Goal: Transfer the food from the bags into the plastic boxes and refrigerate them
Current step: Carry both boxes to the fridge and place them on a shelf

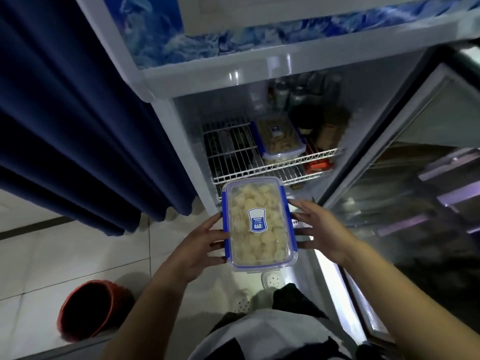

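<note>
Two clear plastic boxes with blue clips were in view: one box of pale food pieces (259, 224) held between two hands, the left hand (193, 252) and the right hand (323, 231), and a second box (280, 137) on the one wire shelf (233, 157). One red bucket (89, 309) stood on the floor. One blue curtain (78, 120) hung beside the one open fridge (166, 110).

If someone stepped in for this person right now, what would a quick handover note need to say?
Left hand: holds the left side of the closed box of pale food.
Right hand: fingers on the box's right side.
Box: held level in front of the open fridge, not yet inside.
Second box: filled, already on the wire shelf.
Done: food boxed, lid on, fridge door open.
Left: set this box on the shelf, beside the other where it looks bare, then shut the door.
</note>
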`<state>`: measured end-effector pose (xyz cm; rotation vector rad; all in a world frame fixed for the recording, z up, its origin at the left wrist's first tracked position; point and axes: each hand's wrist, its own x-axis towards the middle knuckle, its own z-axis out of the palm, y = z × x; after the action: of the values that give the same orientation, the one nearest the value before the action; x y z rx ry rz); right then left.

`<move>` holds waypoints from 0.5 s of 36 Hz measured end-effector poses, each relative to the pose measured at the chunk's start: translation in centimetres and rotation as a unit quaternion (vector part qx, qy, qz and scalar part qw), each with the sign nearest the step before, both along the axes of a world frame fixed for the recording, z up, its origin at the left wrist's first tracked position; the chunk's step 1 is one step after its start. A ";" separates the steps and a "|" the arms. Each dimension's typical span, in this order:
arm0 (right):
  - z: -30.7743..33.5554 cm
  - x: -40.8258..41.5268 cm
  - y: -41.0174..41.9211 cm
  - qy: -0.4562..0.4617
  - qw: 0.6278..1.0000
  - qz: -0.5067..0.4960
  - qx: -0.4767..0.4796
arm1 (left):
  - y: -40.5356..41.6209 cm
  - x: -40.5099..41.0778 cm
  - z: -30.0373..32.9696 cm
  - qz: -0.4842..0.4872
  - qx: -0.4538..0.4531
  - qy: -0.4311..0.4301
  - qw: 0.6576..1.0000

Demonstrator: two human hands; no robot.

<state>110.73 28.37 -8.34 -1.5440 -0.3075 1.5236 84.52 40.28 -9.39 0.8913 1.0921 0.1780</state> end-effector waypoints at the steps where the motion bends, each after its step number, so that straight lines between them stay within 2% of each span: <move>1: -0.4 0.6 0.9 -0.001 1.000 0.012 0.001 | 0.5 0.4 -0.3 0.012 -0.001 -0.001 1.000; 9: -2.2 4.5 9.4 -0.052 0.990 0.129 0.031 | 5.3 4.5 -1.8 0.108 0.036 0.008 0.993; 14: -4.6 5.6 14.5 -0.117 0.984 0.117 0.072 | 6.6 8.1 -2.0 0.189 0.110 0.030 0.975; 18: -6.1 5.8 16.8 -0.115 0.985 0.106 0.070 | 7.2 10.0 -2.6 0.218 0.143 0.032 0.965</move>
<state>116.54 45.22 -14.42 -1.6172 -0.7175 1.4496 94.48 47.48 -12.00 0.9048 1.3364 0.6918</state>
